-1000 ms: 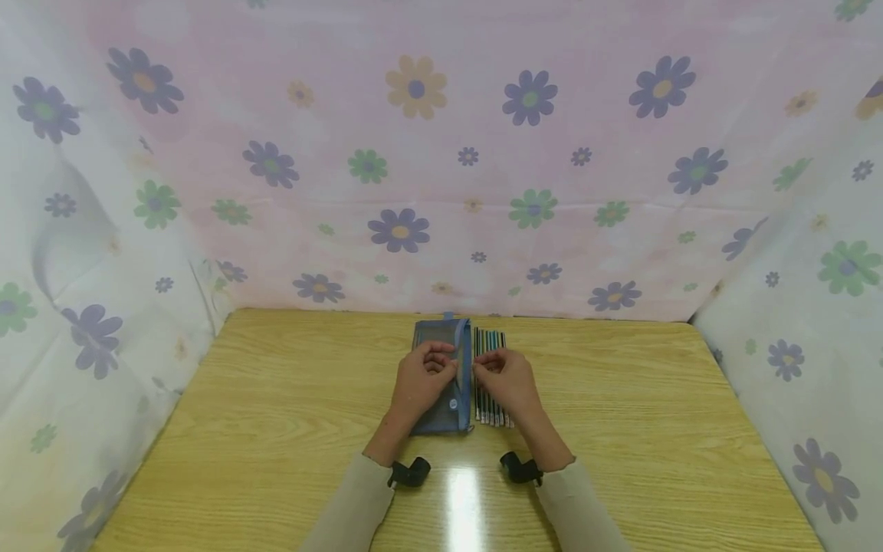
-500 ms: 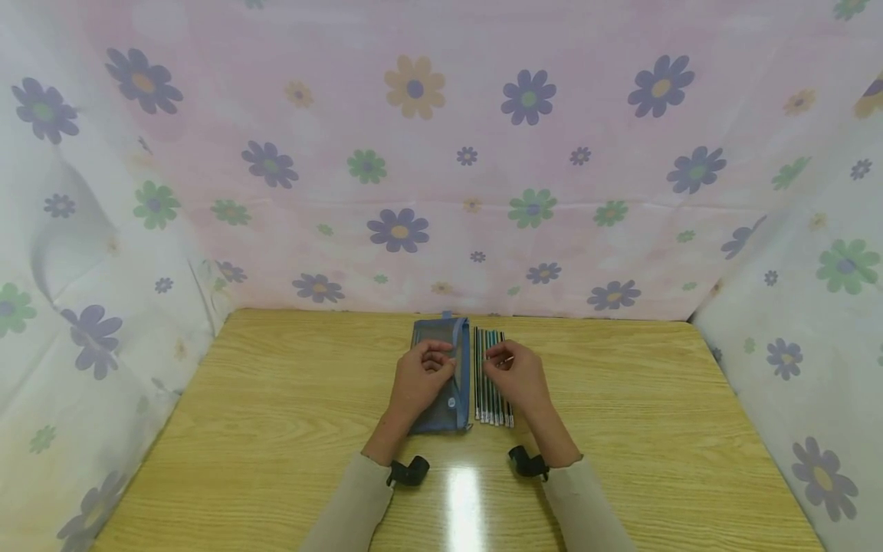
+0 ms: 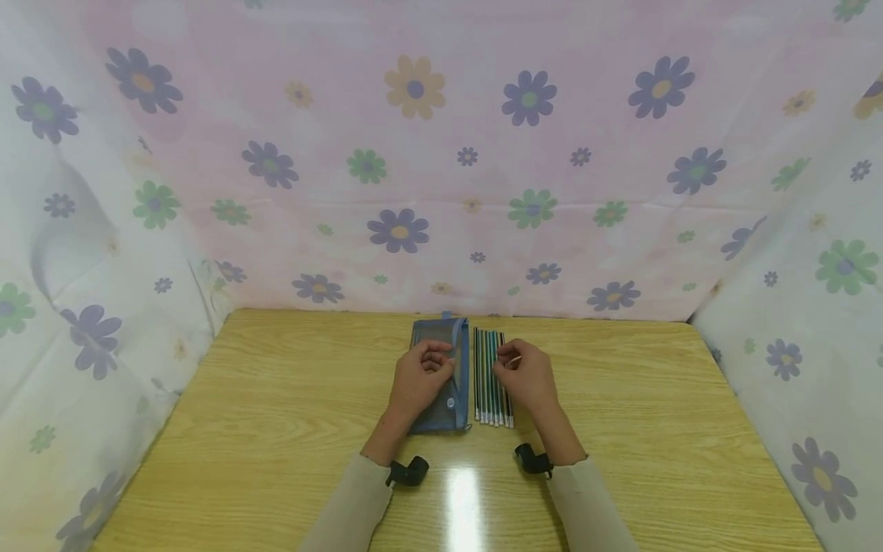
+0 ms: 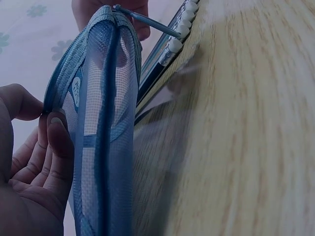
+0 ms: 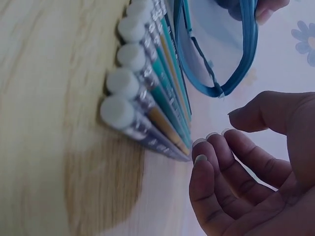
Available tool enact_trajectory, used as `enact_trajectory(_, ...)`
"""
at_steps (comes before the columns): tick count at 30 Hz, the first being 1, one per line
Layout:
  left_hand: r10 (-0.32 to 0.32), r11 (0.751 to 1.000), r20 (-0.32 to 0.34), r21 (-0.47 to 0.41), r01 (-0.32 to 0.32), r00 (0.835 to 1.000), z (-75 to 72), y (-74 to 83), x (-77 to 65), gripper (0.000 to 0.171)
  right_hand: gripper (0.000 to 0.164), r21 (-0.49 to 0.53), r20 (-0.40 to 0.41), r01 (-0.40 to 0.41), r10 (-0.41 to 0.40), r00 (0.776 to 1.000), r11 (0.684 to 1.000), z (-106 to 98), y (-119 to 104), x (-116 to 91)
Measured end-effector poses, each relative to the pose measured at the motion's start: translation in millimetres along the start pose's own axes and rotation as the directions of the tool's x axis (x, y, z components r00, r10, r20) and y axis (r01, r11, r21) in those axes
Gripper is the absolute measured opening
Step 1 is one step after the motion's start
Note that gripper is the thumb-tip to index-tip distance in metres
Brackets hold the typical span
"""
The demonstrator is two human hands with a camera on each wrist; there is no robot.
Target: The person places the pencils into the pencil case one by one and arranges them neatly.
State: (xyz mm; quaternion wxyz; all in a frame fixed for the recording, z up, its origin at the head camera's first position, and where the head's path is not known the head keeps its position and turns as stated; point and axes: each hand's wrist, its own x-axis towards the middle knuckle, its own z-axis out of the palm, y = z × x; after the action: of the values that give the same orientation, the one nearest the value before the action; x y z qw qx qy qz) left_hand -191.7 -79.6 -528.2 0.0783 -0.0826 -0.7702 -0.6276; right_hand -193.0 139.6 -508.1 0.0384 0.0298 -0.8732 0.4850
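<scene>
A blue mesh zip pouch lies on the table, its zipped side raised. My left hand is over it; in the left wrist view, the thumb and index finger pinch the pouch's upper edge, and a zipper pull hangs toward the pencils. Just right of the pouch, several striped pencils lie side by side, white erasers toward me. My right hand hovers at their right side. In the right wrist view, this hand has thumb and fingertips apart with nothing between them, beside the pencils.
The wooden table spreads out on both sides. A flowered cloth rises behind it and along the left and right. Black wrist camera mounts sit at both cuffs.
My right hand has moved rightward from the pouch's zipped edge across the pencils to their right side. My left hand stays on the pouch, which has barely shifted.
</scene>
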Motion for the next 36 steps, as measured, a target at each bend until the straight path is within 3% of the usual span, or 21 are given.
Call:
enact_trajectory(20,0.026,0.999,-0.006,0.036,-0.026,1.0,-0.5,-4.4,2.5,0.019,0.019,-0.157,-0.021,-0.034,0.031,0.999,0.987,-5.5,12.7,7.8)
enact_trajectory(27,0.006,1.0,-0.034,0.024,-0.006,0.999,2.7,3.0,1.1,0.022,0.017,-0.188,-0.03,-0.02,0.015,0.999,0.982,-4.1,17.3,6.5)
enact_trajectory(36,0.021,1.0,-0.014,0.009,-0.021,1.0,0.3,-6.1,1.9,0.02,0.014,-0.228,-0.035,-0.059,0.053,0.998,0.972,-3.0,18.2,5.8)
